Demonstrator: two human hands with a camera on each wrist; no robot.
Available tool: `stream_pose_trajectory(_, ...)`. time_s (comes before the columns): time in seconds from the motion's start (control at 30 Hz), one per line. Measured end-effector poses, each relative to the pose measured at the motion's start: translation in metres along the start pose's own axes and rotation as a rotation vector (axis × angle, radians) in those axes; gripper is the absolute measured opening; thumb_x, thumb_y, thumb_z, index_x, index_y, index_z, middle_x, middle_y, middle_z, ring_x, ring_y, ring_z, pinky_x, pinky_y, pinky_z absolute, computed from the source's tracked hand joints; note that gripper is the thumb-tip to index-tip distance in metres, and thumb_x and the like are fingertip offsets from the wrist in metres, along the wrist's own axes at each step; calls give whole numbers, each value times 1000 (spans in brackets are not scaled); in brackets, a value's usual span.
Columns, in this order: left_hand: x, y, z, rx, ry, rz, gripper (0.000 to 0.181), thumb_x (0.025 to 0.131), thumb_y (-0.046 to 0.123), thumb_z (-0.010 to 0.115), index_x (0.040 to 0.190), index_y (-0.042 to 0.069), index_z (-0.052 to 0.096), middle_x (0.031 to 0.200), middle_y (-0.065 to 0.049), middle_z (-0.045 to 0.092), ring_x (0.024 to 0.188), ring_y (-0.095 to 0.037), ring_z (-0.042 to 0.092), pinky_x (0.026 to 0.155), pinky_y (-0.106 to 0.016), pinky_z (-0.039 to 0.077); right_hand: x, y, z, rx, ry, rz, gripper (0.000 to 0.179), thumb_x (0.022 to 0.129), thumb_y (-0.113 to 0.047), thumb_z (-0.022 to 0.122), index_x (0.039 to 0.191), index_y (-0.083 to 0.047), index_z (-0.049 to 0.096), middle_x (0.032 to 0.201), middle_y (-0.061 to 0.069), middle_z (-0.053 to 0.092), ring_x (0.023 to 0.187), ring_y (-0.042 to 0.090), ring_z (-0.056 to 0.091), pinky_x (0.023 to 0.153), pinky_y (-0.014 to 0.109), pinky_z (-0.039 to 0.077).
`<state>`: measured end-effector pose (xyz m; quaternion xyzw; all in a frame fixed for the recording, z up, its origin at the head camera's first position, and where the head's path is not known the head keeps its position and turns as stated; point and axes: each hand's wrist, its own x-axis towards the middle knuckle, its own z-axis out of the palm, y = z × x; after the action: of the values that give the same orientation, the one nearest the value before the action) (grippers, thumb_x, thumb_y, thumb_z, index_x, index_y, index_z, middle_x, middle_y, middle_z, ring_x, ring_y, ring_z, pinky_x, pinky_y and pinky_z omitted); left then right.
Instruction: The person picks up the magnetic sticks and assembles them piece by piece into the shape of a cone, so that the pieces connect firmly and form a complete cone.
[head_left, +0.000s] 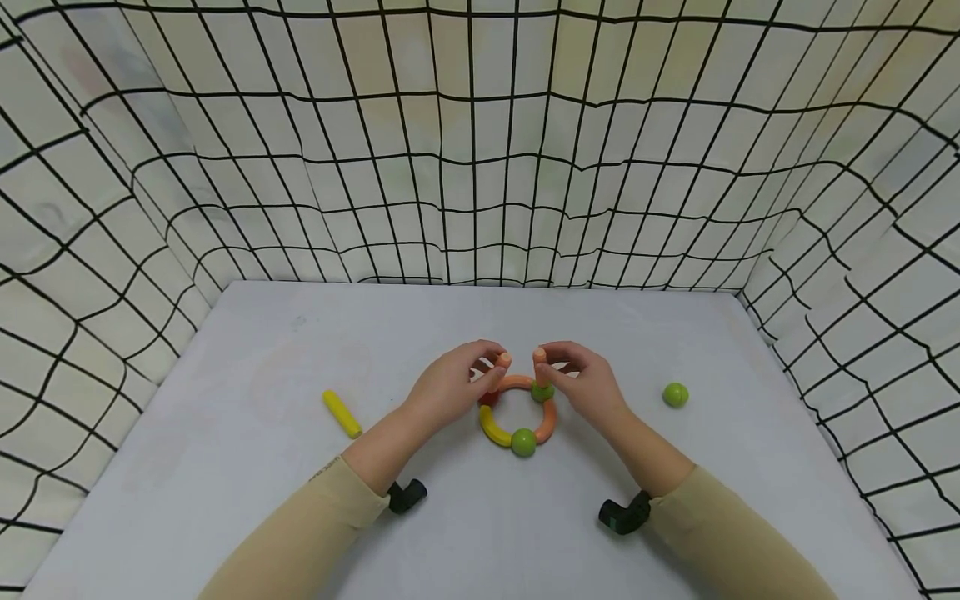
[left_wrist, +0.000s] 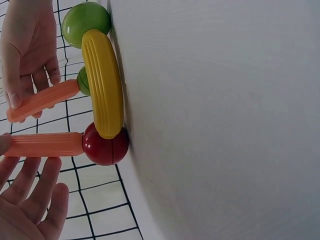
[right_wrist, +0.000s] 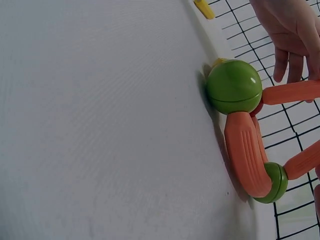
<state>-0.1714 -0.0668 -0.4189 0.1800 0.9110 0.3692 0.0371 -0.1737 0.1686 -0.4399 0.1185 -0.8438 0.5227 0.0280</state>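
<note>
A ring lies on the table, built from curved bars and balls: a yellow bar point(head_left: 493, 427), a front green ball point(head_left: 523, 442), two curved orange bars point(head_left: 548, 421) and a red ball point(left_wrist: 105, 145). Between finger and thumb, my left hand point(head_left: 450, 385) pinches an orange rod point(left_wrist: 47, 144) standing on the red ball. Opposite it, my right hand point(head_left: 588, 385) pinches a second orange rod point(left_wrist: 47, 100), whose lower end meets the rear green ball point(right_wrist: 275, 182). Both rods rise from the ring with their upper tips apart.
A loose yellow bar point(head_left: 342, 414) lies left of the ring on the white table point(head_left: 510, 533). Off to the right sits a loose green ball point(head_left: 676, 395). Black netting point(head_left: 472, 158) over pale walls stands along the back and both sides.
</note>
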Motion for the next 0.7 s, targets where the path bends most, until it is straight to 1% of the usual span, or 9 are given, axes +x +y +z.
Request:
stream_pose_trajectory(0.07,0,0,0,4,3,6,36,97,43,61,129,27,61,122,14,63,106,-10,60,89,-36,50,1,-2,3,-10,-9,-5,28,91,-28,74,116,-17,71,107,-1,70,101,16,62,90,42,49)
stream_pose_trajectory(0.23,1,2,1,15,0,18,36,97,46,61,128,28,62,118,14,63,105,-9,60,85,-35,51,1,-5,9,-40,-19,-18,26,91,-27,75,115,-17,71,107,-3,69,103,15,61,89,41,49)
stream_pose_trajectory(0.47,2,5,3,18,-9,22,34,98,47,58,126,28,63,113,10,65,102,-17,63,78,-35,51,-1,-8,12,-63,-22,-32,28,91,-28,75,116,-16,71,106,-3,69,102,16,61,89,41,49)
stream_pose_trajectory(0.7,3,7,4,24,-17,18,33,98,46,58,127,29,62,114,10,64,102,-17,63,76,-34,51,-1,-7,13,-59,-34,-35,28,91,-28,74,116,-16,70,105,-4,69,101,15,60,88,41,49)
